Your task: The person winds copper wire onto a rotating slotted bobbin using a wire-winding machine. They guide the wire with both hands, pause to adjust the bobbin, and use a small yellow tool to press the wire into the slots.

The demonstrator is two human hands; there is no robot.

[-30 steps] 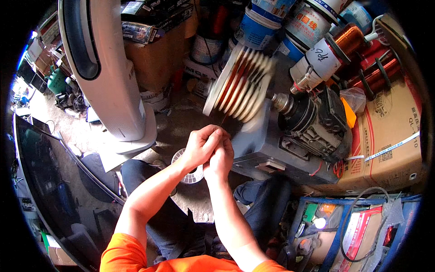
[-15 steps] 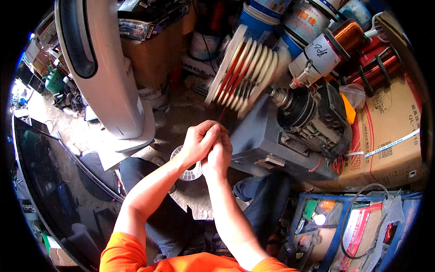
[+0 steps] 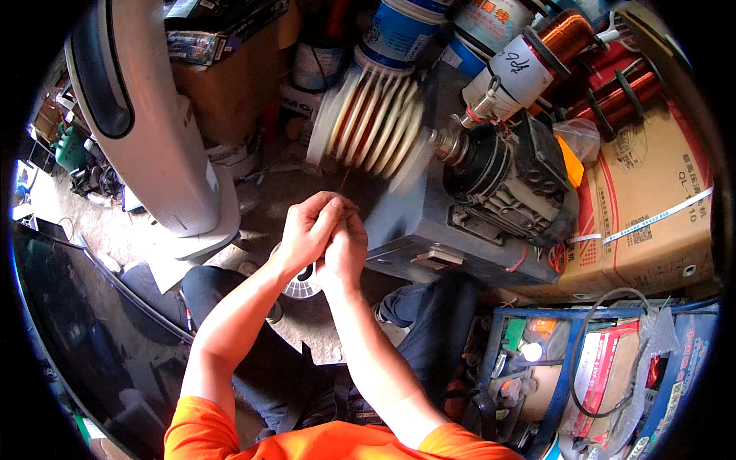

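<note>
My left hand and right hand are closed and pressed together over my knees. A thin copper wire runs from my fingers up to a cream, ribbed coil-winding former. Reddish-brown wire shows in some of the former's grooves, and its edges are blurred. The former sits on the shaft of a dark motor-driven winding machine with a grey base. Below my hands lies a pale round slotted spool end, partly covered by my wrists; how the wire passes inside my grip is hidden.
A tall white appliance stands at left, above a dark glossy panel. Copper wire spools and blue-white buckets crowd the back. At right are a large carton and a blue-framed bin of packets.
The whole view has shifted, so everything sits further left and slightly higher. The former has turned to another angle. My hands stay clasped on the wire.
</note>
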